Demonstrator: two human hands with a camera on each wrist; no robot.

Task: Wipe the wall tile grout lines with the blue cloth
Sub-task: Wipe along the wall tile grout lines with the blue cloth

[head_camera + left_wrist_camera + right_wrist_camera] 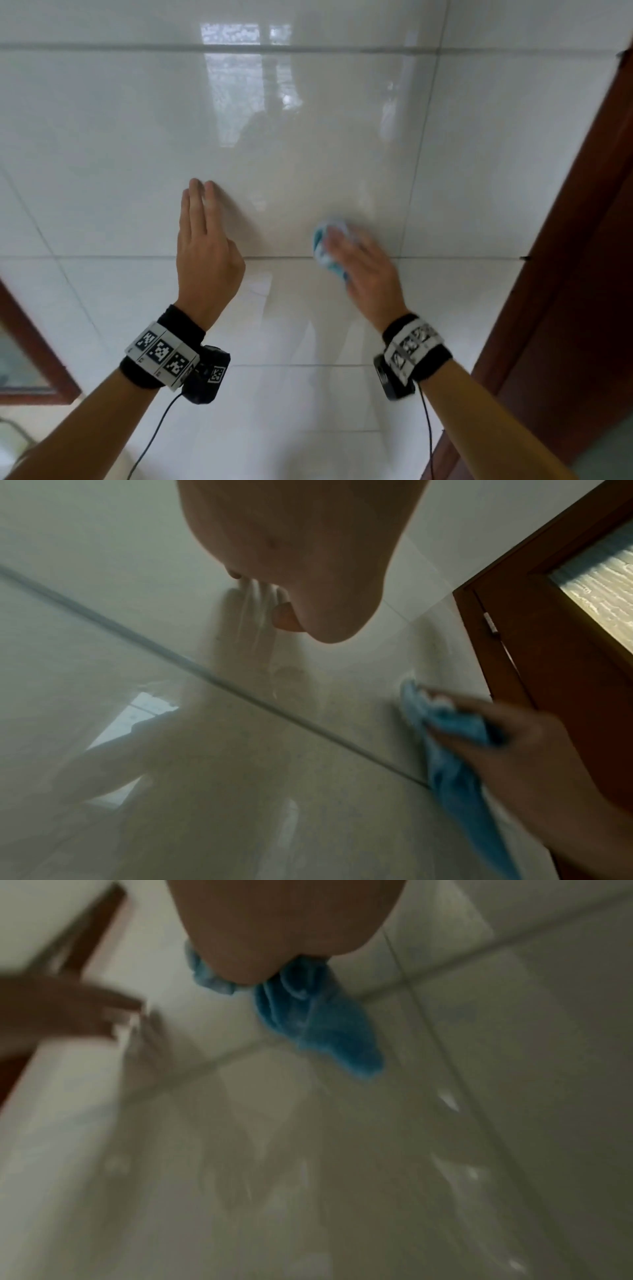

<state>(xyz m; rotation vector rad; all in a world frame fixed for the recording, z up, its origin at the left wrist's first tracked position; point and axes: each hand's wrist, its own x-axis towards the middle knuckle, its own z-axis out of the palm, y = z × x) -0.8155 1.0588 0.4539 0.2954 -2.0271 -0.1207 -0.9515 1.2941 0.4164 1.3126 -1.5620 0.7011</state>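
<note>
At the far left edge a corner of a brown-framed window (pixel 41 342) shows, low against the white tiled wall (pixel 308 137). Next comes the left hand (pixel 205 246), laid flat on the tile with its fingers (pixel 197 202) straight and close together, holding nothing; I take it as a brace, steadying the person while the other arm works. The horizontal grout line (pixel 120 257) runs under that palm and on to the right.

Further right, the right hand (pixel 363 270) presses the blue cloth (pixel 325 246) against the wall, right on that grout line. The cloth is bunched under the palm, and the fingers curl over the wad to pin it there, which keeps a thick pad bearing into the joint. From the left wrist view a loose tail of it hangs below the hand.

A vertical grout line (pixel 416 171) stands just beyond, then the brown door frame (pixel 565 274). No containers are in sight.
</note>
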